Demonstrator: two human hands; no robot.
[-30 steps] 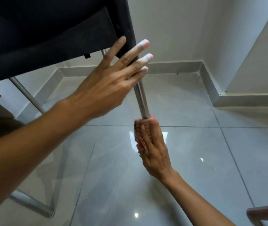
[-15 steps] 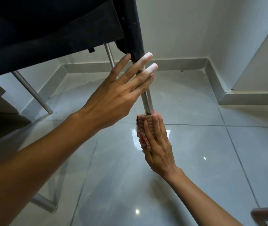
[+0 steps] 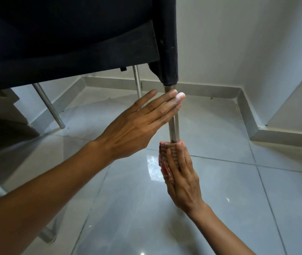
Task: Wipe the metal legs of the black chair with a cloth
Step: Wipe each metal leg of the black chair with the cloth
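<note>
Both hands on leg (image 3: 173, 126) | cloth (image 3: 164, 159) apparently inside right hand (image 3: 181, 181) grip

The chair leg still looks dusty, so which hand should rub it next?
The right hand. It already wraps the cloth around the metal leg. The left hand is bare, fingers flat, only steadying the leg higher up.

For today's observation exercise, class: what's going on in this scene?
A person is wiping a metal leg of a tilted black chair. The right hand wraps a red checked cloth around the leg's lower part. The left hand, fingers spread open, rests flat against the leg higher up, just below the black sleeve. The grey tiled floor lies beneath.
</note>
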